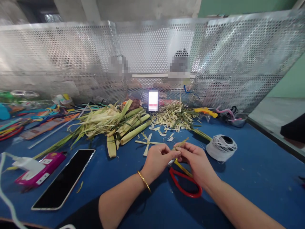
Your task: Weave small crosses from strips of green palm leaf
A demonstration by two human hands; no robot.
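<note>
My left hand (pixel 157 159) and my right hand (pixel 194 160) meet above the blue table, fingertips pinched together. Between them is a thin, pale green leaf strip (pixel 183 142), its tip pointing up to the right. Both hands are closed on it; the fingers hide most of the strip. Under my hands lie red-handled scissors (pixel 186 193), with a yellow piece (pixel 182 167) across them. Just beyond my left hand rests a small cross-shaped piece of leaf strips (pixel 148 143). A spool of white thread (pixel 221 148) stands to the right of my right hand.
Bundled dried leaves (pixel 102 122) and shredded scraps (pixel 176 116) are heaped at the back. On the left lie a phone (pixel 64 179), a magenta power strip (pixel 43 171) and several tools. A perforated metal screen (pixel 147 41) borders the far edge; a yellow-handled tool (pixel 206 112) lies back right.
</note>
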